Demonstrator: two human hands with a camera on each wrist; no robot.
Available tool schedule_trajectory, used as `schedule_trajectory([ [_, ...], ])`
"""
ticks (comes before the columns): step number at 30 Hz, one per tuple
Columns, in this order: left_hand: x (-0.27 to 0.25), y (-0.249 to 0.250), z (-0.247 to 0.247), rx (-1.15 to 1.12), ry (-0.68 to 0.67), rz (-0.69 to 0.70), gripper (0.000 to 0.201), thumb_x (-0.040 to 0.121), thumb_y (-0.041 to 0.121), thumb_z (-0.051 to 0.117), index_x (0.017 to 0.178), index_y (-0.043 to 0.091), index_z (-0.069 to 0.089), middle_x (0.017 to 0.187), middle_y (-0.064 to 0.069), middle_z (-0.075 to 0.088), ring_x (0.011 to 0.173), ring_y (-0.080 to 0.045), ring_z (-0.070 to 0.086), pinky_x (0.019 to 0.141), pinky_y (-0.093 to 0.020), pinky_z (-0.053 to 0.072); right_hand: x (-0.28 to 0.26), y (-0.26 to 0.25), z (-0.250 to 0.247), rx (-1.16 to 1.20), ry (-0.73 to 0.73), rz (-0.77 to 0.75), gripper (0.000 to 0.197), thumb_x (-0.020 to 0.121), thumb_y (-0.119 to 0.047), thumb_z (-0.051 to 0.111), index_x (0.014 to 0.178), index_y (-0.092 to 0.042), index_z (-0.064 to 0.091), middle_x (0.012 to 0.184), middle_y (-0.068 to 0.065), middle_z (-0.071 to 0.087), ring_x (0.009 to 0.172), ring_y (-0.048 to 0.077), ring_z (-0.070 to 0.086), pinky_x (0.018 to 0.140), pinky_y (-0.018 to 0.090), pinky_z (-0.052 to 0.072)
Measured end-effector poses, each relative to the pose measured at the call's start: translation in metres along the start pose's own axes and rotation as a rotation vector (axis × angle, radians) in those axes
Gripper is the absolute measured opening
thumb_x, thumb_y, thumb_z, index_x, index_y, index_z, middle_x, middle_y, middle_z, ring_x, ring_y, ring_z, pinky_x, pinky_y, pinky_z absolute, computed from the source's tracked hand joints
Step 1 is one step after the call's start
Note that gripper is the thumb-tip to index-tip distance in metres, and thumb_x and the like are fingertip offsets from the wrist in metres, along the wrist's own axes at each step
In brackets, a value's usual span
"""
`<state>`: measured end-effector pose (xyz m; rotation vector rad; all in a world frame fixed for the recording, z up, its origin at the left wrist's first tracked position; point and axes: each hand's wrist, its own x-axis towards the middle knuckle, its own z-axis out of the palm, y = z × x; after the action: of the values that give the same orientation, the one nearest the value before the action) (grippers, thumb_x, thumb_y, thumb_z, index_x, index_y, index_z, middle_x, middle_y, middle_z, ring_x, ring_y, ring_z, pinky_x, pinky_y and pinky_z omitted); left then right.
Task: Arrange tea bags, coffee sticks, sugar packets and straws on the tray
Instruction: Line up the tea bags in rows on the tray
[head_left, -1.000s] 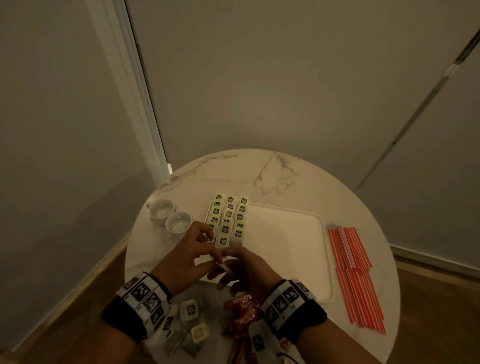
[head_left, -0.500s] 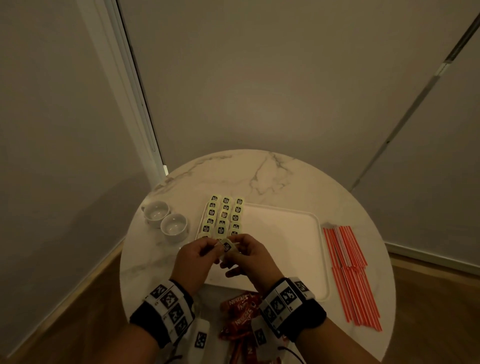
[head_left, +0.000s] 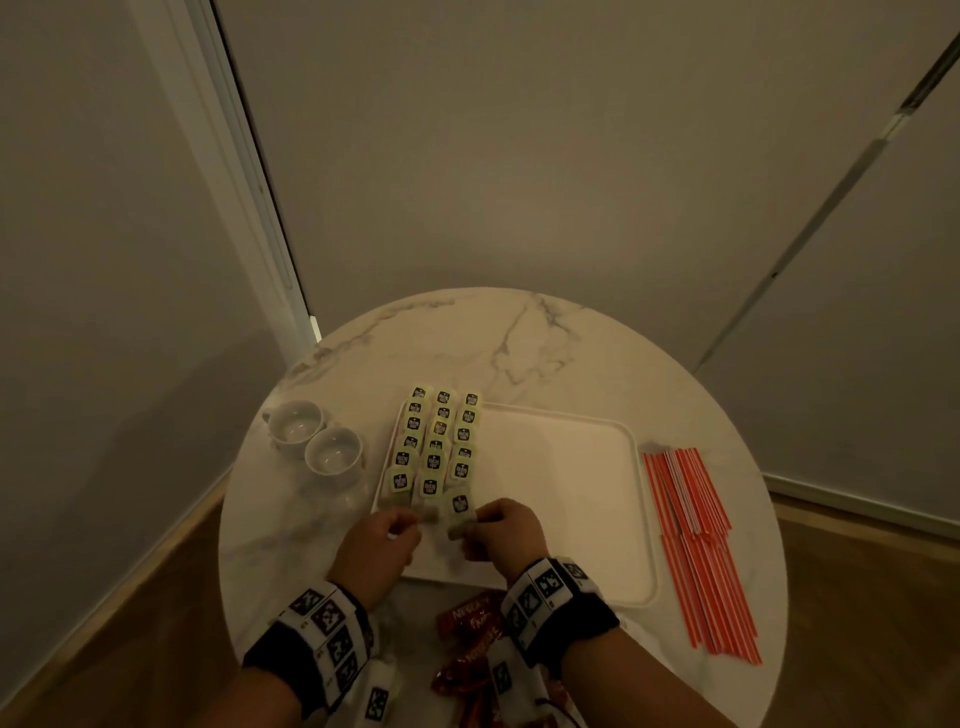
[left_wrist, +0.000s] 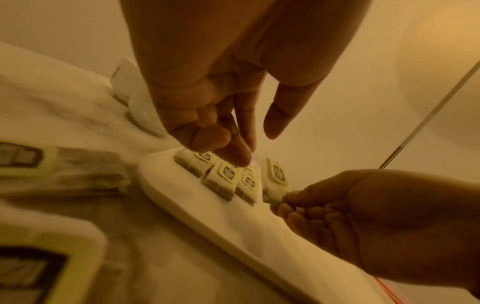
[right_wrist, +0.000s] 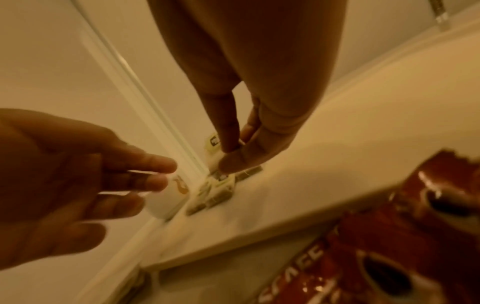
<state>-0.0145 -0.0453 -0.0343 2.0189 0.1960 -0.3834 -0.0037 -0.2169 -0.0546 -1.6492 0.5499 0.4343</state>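
A white tray (head_left: 561, 493) lies on the round marble table (head_left: 519, 343). Three columns of tea bags (head_left: 439, 441) with yellow-green tags fill its left part. My right hand (head_left: 475, 522) pinches the near end of one tea bag (head_left: 460, 504) at the front of the right column, low on the tray. In the left wrist view the same tea bag (left_wrist: 275, 179) is held by the right hand (left_wrist: 285, 200). My left hand (head_left: 410, 525) is beside it, fingers relaxed; its fingertips (left_wrist: 239, 158) touch the front tea bags. Red coffee sticks (head_left: 470, 623) lie by the near edge.
Red and white straws (head_left: 696, 535) lie on the table right of the tray. Two white cups (head_left: 332, 457) stand left of it. Loose tea bags (left_wrist: 78, 170) lie near the left wrist. Walls close in behind the table.
Both hands moved forward from the table's near edge onto the tray. The tea bag held between them now lies at the front of the right column, and the left hand has let go.
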Motion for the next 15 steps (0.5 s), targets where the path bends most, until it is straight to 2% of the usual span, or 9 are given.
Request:
schedule_trajectory([
  [2, 0.004, -0.01, 0.001, 0.189, -0.123, -0.018, 0.022, 0.093, 0.024, 0.056, 0.114, 0.021, 0.062, 0.107, 0.002, 0.059, 0.092, -0.011, 0.057, 0.079, -0.021, 0.047, 0.011, 0.0, 0.002, 0.044, 0.039, 0.059, 0.024, 0.076, 0.005, 0.072, 0.091, -0.001, 0.055, 0.087, 0.022, 0.072, 0.068, 0.027, 0.068, 0.07, 0.04, 0.061],
  [4, 0.006, -0.016, 0.002, 0.369, -0.205, -0.005, 0.03, 0.093, 0.032, 0.054, 0.122, 0.024, 0.059, 0.117, 0.005, 0.052, 0.101, -0.009, 0.053, 0.09, -0.023, 0.043, 0.019, -0.001, 0.003, 0.065, 0.091, 0.097, 0.025, 0.072, 0.005, 0.075, 0.089, 0.0, 0.057, 0.081, 0.022, 0.071, 0.063, 0.026, 0.066, 0.067, 0.039, 0.06],
  [6, 0.008, -0.017, 0.005, 0.468, -0.22, 0.044, 0.033, 0.093, 0.035, 0.052, 0.125, 0.027, 0.056, 0.124, 0.006, 0.046, 0.109, -0.01, 0.05, 0.096, -0.025, 0.041, 0.025, -0.002, 0.003, 0.101, 0.12, 0.123, 0.023, 0.072, 0.006, 0.075, 0.085, 0.0, 0.058, 0.07, 0.017, 0.067, 0.055, 0.024, 0.063, 0.061, 0.037, 0.058],
  [8, 0.011, -0.018, 0.009, 0.54, -0.204, 0.12, 0.036, 0.093, 0.035, 0.051, 0.129, 0.028, 0.054, 0.131, 0.005, 0.042, 0.12, -0.012, 0.043, 0.103, -0.027, 0.037, 0.03, 0.0, 0.004, 0.138, 0.123, 0.141, 0.023, 0.072, 0.006, 0.076, 0.081, -0.002, 0.057, 0.069, 0.017, 0.066, 0.055, 0.025, 0.063, 0.062, 0.038, 0.059],
  [10, 0.014, -0.016, 0.014, 0.586, -0.199, 0.157, 0.04, 0.094, 0.035, 0.049, 0.133, 0.029, 0.05, 0.136, 0.004, 0.038, 0.127, -0.015, 0.036, 0.107, -0.028, 0.033, 0.033, 0.002, 0.006, 0.16, 0.119, 0.146, 0.024, 0.071, 0.006, 0.078, 0.079, -0.002, 0.057, 0.073, 0.02, 0.067, 0.062, 0.03, 0.065, 0.072, 0.046, 0.059],
  [12, 0.018, -0.013, 0.019, 0.616, -0.212, 0.192, 0.042, 0.094, 0.034, 0.048, 0.136, 0.029, 0.047, 0.139, 0.003, 0.035, 0.131, -0.016, 0.031, 0.11, -0.028, 0.03, 0.035, 0.004, 0.007, 0.171, 0.114, 0.147, 0.023, 0.071, 0.004, 0.078, 0.079, -0.003, 0.058, 0.075, 0.021, 0.069, 0.067, 0.032, 0.067, 0.078, 0.05, 0.058],
  [15, 0.022, -0.01, 0.024, 0.642, -0.243, 0.218, 0.045, 0.093, 0.032, 0.049, 0.138, 0.032, 0.045, 0.137, 0.002, 0.034, 0.13, -0.017, 0.03, 0.109, -0.032, 0.034, 0.038, 0.007, 0.009, 0.166, 0.111, 0.137, 0.019, 0.073, 0.001, 0.078, 0.082, -0.003, 0.061, 0.074, 0.019, 0.072, 0.064, 0.03, 0.068, 0.076, 0.045, 0.06],
])
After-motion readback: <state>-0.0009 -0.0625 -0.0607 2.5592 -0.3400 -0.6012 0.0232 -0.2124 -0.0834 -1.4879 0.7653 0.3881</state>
